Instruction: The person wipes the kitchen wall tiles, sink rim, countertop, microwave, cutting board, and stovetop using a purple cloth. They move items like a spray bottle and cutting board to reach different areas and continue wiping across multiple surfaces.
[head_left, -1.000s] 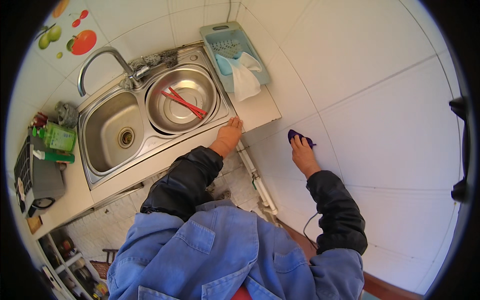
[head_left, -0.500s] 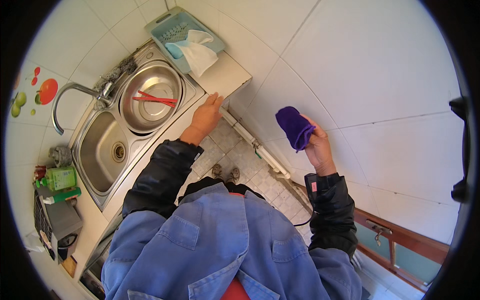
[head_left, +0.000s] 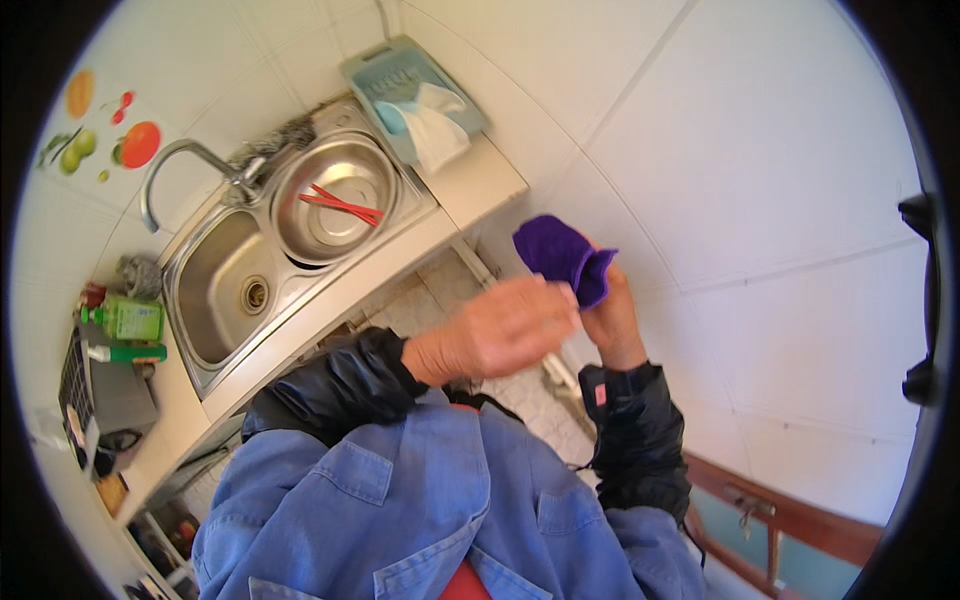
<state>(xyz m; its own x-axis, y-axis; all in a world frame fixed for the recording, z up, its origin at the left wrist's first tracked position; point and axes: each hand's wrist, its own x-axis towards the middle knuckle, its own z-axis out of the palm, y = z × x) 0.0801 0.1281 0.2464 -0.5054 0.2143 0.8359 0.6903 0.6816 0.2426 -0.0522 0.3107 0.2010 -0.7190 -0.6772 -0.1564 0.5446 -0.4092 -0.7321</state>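
A folded purple cloth point(head_left: 556, 250) is gripped by my right hand point(head_left: 613, 318), raised before the tiled wall. Its far end sticks out to the left, past my fingers. My left hand point(head_left: 505, 325) is beside the near edge of the cloth, back of the hand up. Motion blurs its fingers, and I cannot tell whether they touch the cloth.
To the left is a double steel sink point(head_left: 215, 290) with a curved tap point(head_left: 200, 150). Red chopsticks point(head_left: 342, 204) lie in a steel basin point(head_left: 375, 165) there. A blue-green basket point(head_left: 400, 60) holds a white cloth point(head_left: 436, 135). Green bottles point(head_left: 135, 320) stand at the counter's left end.
My left hand has left the counter's edge and come right, up to the purple cloth. My right hand has brought the cloth slightly left. The view has shifted a little.
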